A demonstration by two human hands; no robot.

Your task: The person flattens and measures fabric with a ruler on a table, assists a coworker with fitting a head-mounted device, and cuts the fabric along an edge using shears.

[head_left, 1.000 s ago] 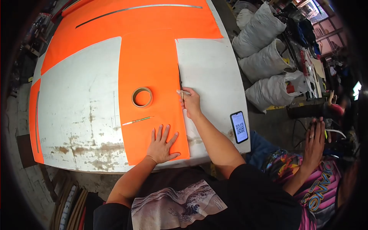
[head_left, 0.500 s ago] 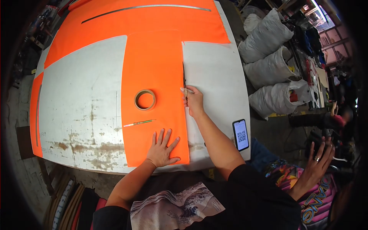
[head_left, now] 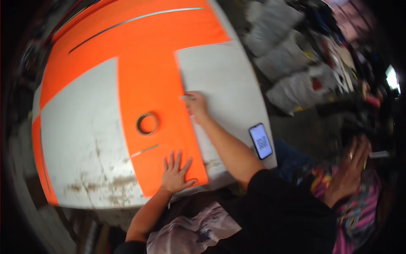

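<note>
Orange fabric (head_left: 148, 93) lies spread on a pale table (head_left: 84, 127), with a strip of it running towards me. My left hand (head_left: 174, 175) presses flat on the near end of this strip, fingers spread. At the strip's right edge, my right hand (head_left: 196, 106) is closed around the handles of scissors (head_left: 185, 94); their dark blades point away along the edge, blurred and partly hidden. Between the hands, a roll of tape (head_left: 147, 124) rests on the fabric. A thin pen-like tool (head_left: 145, 150) with a green part lies just beyond my left fingertips.
A phone (head_left: 260, 141) showing a QR code lies by the table's right edge. Metal rulers rest on the fabric, one (head_left: 135, 20) at the far side. Several filled sacks (head_left: 292, 53) stand to the right. Another person's hand (head_left: 349, 171) is raised at the lower right.
The view has turned and blurred, so the table appears shifted left and tilted. Both hands keep about the same places on the fabric, and the tape and pen-like tool lie as before.
</note>
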